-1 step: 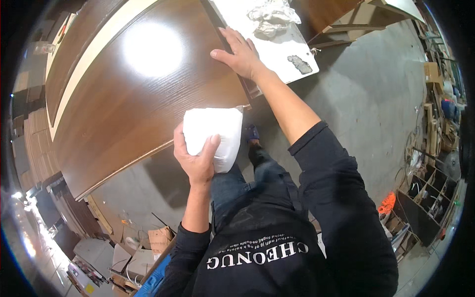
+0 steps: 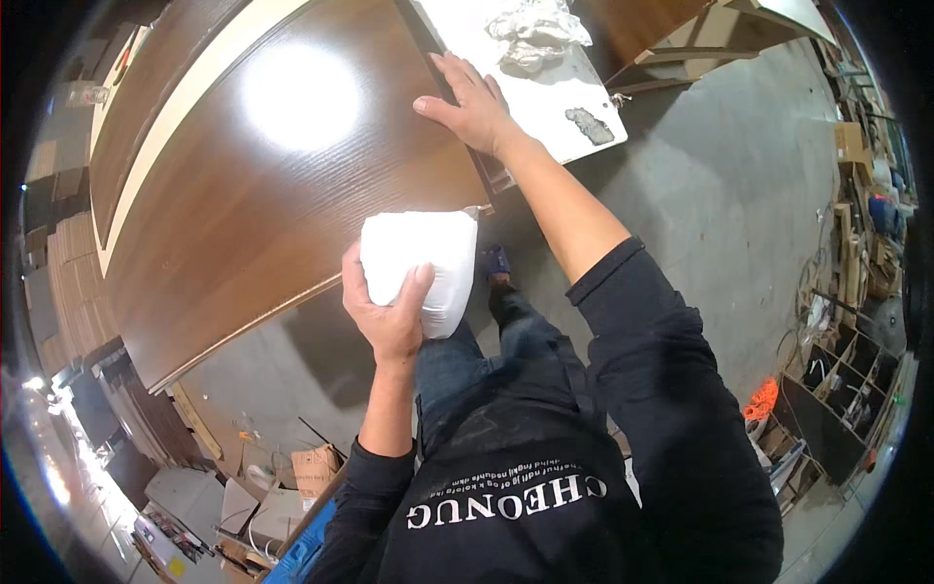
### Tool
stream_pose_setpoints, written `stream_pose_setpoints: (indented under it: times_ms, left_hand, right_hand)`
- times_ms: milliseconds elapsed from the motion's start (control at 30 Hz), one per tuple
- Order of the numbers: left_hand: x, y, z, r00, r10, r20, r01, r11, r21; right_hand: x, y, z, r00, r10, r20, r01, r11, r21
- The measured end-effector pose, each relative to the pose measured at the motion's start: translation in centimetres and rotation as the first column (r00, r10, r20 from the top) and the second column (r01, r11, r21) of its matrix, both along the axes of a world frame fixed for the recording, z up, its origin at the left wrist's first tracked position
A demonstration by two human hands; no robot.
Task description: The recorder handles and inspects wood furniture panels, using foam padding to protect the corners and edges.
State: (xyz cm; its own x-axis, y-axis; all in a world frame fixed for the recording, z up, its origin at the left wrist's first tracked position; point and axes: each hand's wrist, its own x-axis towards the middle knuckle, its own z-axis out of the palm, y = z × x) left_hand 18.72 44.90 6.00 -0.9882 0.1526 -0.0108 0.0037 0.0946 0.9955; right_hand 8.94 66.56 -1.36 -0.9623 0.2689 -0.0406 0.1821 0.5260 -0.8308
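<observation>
Nearest, the left hand (image 2: 387, 313) grips a white bottle (image 2: 420, 268) at the brown panel's (image 2: 263, 185) near edge, while farther along that panel the right hand (image 2: 474, 105) lies flat, fingers spread, beside a white board (image 2: 574, 92).

A soft white plastic bag (image 2: 420, 268), bulging and rounded, sits in the grip of the left hand (image 2: 389, 316) at the near edge of a brown wooden panel (image 2: 272, 195). Brown cardboard boxes (image 2: 313, 472) lie open on the floor at lower left, beside flat grey cartons (image 2: 195, 496). More cardboard boxes (image 2: 849, 141) stand far right.
</observation>
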Motion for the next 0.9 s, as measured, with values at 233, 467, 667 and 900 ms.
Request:
stream_pose_setpoints:
  times_ms: [233, 467, 667, 900]
  left_hand:
    - [0.8, 1.0, 0.0, 0.99, 0.015, -0.139, -0.036, 0.988, -0.149]
    - [1.6, 1.2, 0.0, 0.961, -0.022, -0.277, -0.067, 0.949, -0.307]
    - [1.8, 1.6, 0.1, 0.947, -0.031, -0.32, -0.084, 0.937, -0.34]
    - [1.9, 1.8, 0.4, 0.908, -0.065, -0.415, -0.114, 0.913, -0.392]
  right_hand:
    - [0.0, 0.0, -0.4, 1.0, -0.012, -0.021, 0.012, 1.0, -0.005]
    - [0.2, -0.2, -0.5, 0.999, -0.022, -0.026, 0.021, 0.999, -0.034]
    - [0.1, -0.1, -0.4, 0.998, -0.04, -0.045, 0.037, 0.998, -0.055]
    - [0.1, -0.1, -0.3, 0.998, -0.049, -0.047, 0.046, 0.997, -0.054]
